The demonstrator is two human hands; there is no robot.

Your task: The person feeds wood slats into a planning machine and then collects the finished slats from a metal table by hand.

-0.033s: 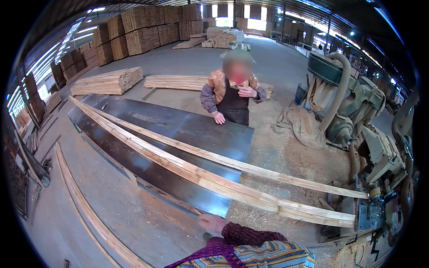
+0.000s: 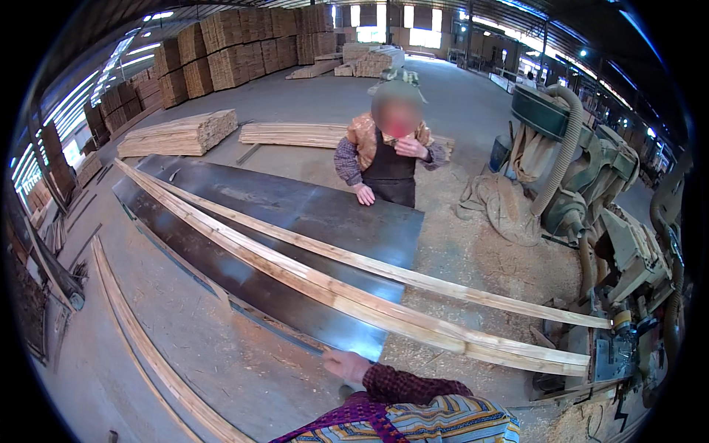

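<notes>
My right hand (image 2: 347,365) reaches leftward across my body, beside the near corner of a dark metal-topped table (image 2: 288,199). Its fingers look loosely extended, and I see nothing held in it; the fingertips are partly hidden. My left hand is out of view. Several long pale wooden boards (image 2: 413,325) lie side by side along the table, their near ends jutting past its right edge. Another long board (image 2: 443,289) runs just beyond them, meeting them at the far left. Its right end is at a green-grey woodworking machine (image 2: 609,354).
Across the table stands a co-worker (image 2: 388,159), one hand on its edge, the other raised near the face. Long strips (image 2: 148,354) lie on the floor at left. A ribbed hose (image 2: 557,162) hangs at right; stacked lumber (image 2: 181,133) stands behind.
My right hand has shifted slightly left and away from me, closer to the table edge. The co-worker's raised hand is a little higher. The boards stay put; the view has shifted slightly.
</notes>
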